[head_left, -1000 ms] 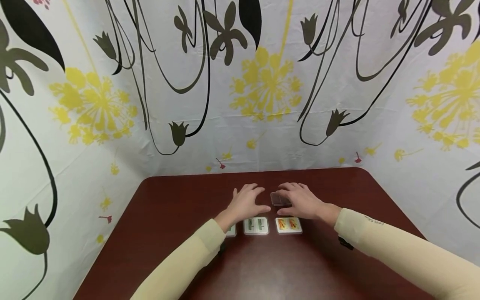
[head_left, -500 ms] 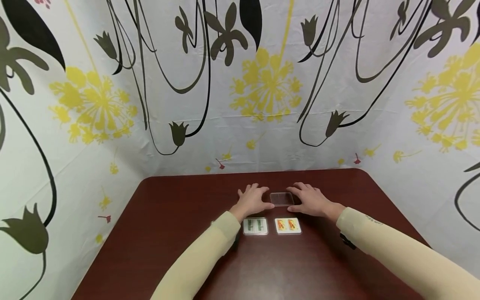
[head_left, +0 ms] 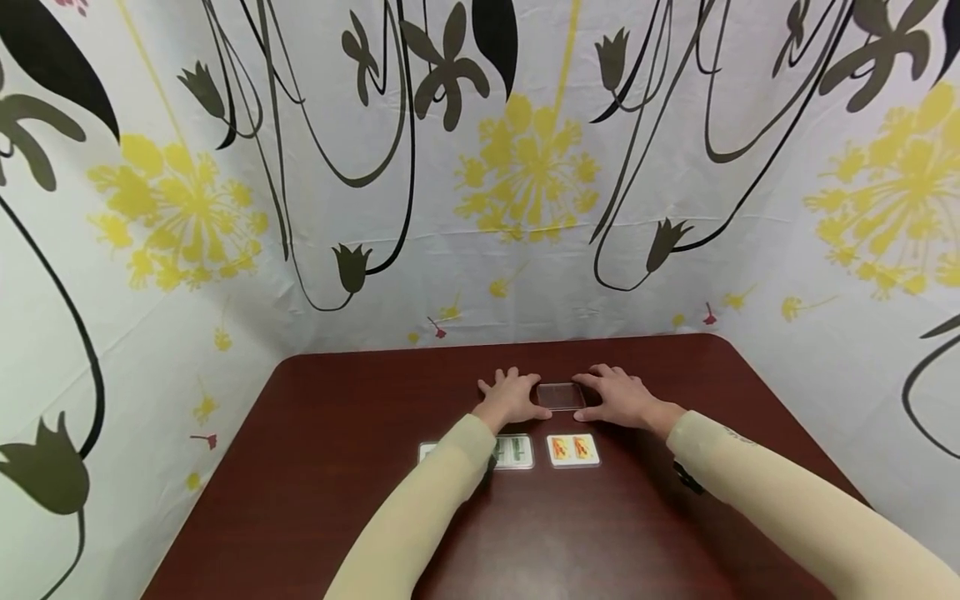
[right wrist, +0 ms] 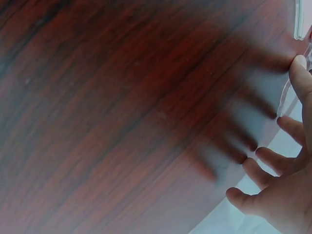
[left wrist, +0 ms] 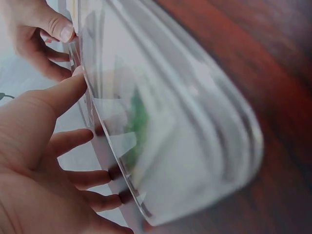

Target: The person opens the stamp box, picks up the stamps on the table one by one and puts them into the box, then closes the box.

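A clear, flat plastic case point(head_left: 561, 397) lies on the dark red table between both hands. My left hand point(head_left: 512, 398) is at its left side, fingers spread, with index finger and thumb at the corners. At the right side, my right hand point(head_left: 618, 397) has its thumb and index finger at the edge; its other fingers are spread towards the table. Nearer me lie a clear case with green pictures point(head_left: 517, 452), partly under the left sleeve, and one with orange-yellow pictures point(head_left: 573, 450). In the left wrist view a case with a green print point(left wrist: 139, 126) looms close.
Another pale case point(head_left: 426, 450) shows at the left, mostly hidden by the left forearm. The table point(head_left: 352, 433) has rounded far corners. Behind it hangs a white cloth point(head_left: 420, 208) with flower prints, which also runs along both sides.
My left hand has moved right, up to the clear case. The right hand has drawn back from over the case to its right side. The cases stay put.
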Demonstrator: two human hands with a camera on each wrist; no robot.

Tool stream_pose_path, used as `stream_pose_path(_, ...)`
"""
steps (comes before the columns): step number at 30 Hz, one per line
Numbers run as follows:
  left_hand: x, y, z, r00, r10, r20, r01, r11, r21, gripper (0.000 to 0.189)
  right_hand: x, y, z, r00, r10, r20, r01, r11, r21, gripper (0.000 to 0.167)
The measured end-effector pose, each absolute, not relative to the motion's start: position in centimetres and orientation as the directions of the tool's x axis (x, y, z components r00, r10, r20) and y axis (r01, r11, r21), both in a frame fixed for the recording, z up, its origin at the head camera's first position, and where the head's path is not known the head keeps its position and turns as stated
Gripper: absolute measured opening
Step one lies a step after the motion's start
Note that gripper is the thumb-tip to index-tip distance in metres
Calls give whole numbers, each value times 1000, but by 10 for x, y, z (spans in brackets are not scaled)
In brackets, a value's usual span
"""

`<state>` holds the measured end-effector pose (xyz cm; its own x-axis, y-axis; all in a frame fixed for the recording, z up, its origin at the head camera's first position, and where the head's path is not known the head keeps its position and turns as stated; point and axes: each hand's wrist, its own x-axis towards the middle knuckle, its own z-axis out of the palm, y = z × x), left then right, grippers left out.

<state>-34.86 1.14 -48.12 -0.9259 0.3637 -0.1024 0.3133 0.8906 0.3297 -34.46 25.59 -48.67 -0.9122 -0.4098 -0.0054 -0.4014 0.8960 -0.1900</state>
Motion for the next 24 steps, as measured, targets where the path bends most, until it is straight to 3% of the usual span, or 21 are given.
stream_pose_path(10,-352,11,-486,-923,380,-57,339,874,348,59,-346,255,-490,-912,-408,34,-404,885,-230,68)
stream_pose_path(24,-350,10,-487,-914,407,-9,386,874,294,58,-345,253,-493,-893,-443,84,-451,880,-152,62)
